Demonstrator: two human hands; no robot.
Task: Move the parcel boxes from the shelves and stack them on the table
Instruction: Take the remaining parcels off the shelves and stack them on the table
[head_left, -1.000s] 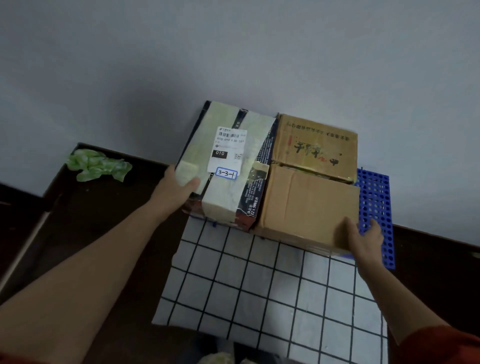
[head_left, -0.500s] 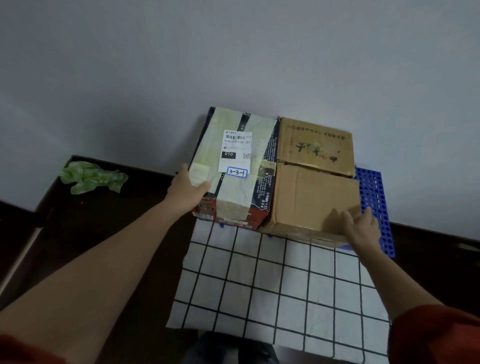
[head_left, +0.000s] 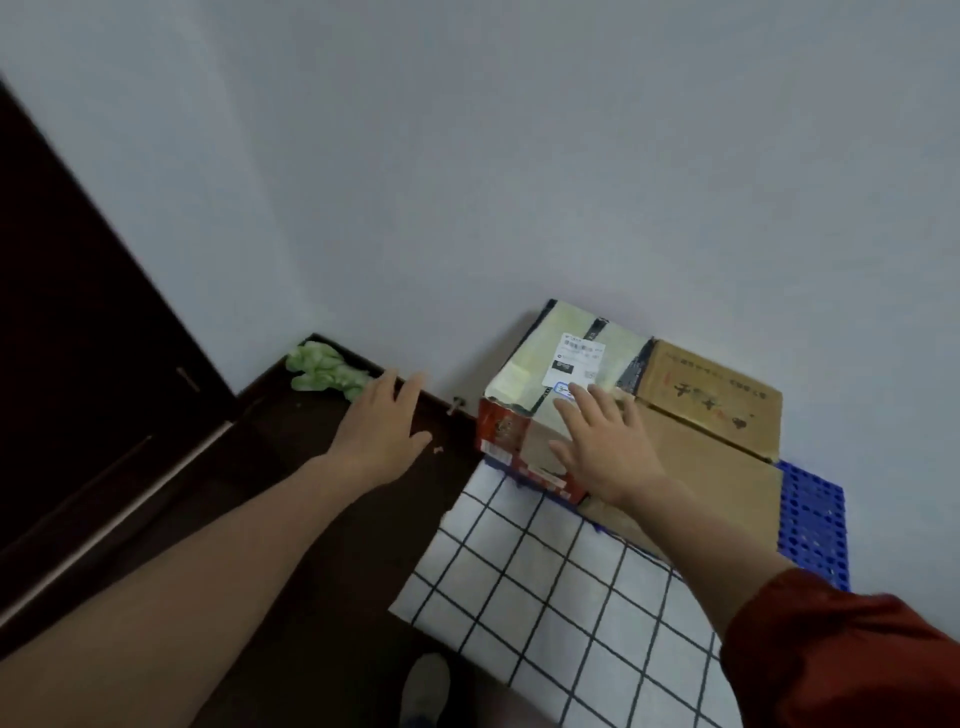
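A pale grey wall (head_left: 467, 156) fills the upper part of the view, with a dark brown door (head_left: 78, 312) at the left edge. Below them runs a dark brown worktop (head_left: 291, 436), part of it covered by a white cloth with a black grid (head_left: 545, 587). A blue perforated plastic mat (head_left: 810, 514) lies at the cloth's far right, against the wall.

Two parcel boxes stand side by side and touching, backed against the wall, on the mat and the far edge of the cloth. The left one is a taped box (head_left: 530, 358) with red printed sides, broad yellowish tape across its top and a white shipping label (head_left: 574, 356). The right one is a plain brown cardboard box (head_left: 717, 467) with dark characters printed on its far flap.

The left hand (head_left: 382, 431) hangs over the bare worktop, left of the taped box and apart from it, with straight, relaxed fingers that hold nothing. Its fingertips reach toward a bunch of green leafy vegetable (head_left: 322, 371) lying in the worktop's far corner.

The right hand (head_left: 602, 447), coming out of a rust-red sleeve (head_left: 841, 649), is spread flat over the near top corner of the taped box, gripping nothing. Whether the palm touches the box I cannot tell.

The toe of a grey shoe (head_left: 426, 686) shows at the bottom edge.
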